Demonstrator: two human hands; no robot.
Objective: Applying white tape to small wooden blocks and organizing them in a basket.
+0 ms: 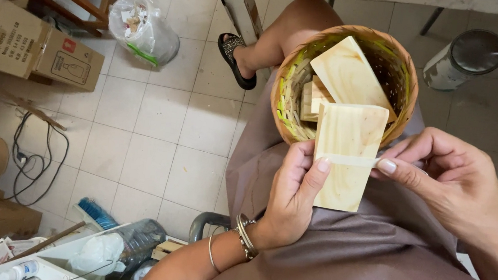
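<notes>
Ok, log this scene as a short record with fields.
left hand: thumb pressed on the front of the board, bangles on the wrist
right hand: pinching the strip at the board's right edge
board: pale wood, upright over the lap
strip: thin, pale, lying across the board
basket: woven, on the lap, holds more wood pieces
floor: tiled, with boxes, cables and a plastic bag

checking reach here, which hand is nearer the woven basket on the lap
Right. The right hand lies just below the woven basket's right rim, its fingers pinching a thin strip across the wooden block. The left hand grips that block lower down.
</notes>
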